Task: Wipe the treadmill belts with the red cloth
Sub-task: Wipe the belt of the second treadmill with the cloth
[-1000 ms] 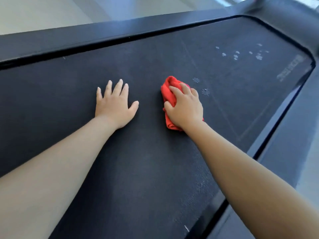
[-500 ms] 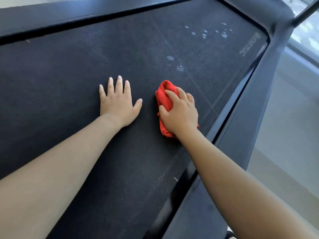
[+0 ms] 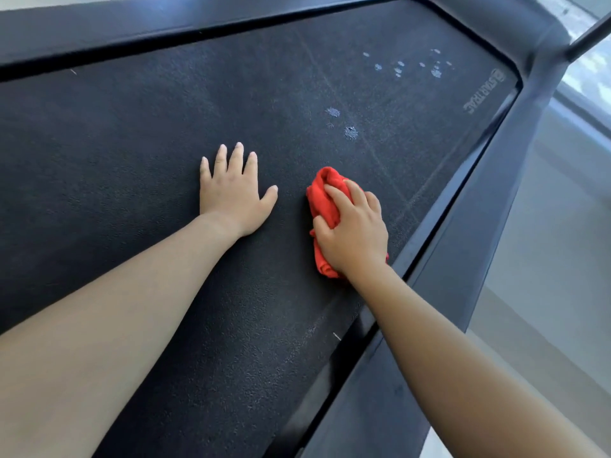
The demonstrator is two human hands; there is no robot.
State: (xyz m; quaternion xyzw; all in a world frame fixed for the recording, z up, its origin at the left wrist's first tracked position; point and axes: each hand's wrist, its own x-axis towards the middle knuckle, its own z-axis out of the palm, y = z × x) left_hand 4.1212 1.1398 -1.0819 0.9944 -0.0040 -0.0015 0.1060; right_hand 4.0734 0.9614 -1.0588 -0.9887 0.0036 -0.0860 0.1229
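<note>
One red cloth sits under the right hand, apparently gripped.

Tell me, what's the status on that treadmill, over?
Left hand flat on belt. Right hand holds cloth, pressed to belt. Pale spots ahead, unwiped. Nothing in the way.

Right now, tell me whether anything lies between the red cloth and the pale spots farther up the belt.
Nothing visible does. The right hand grips the red cloth on the belt, and only bare belt separates it from the nearest pale spots just beyond. The left hand rests flat beside the cloth, off that path.
</note>
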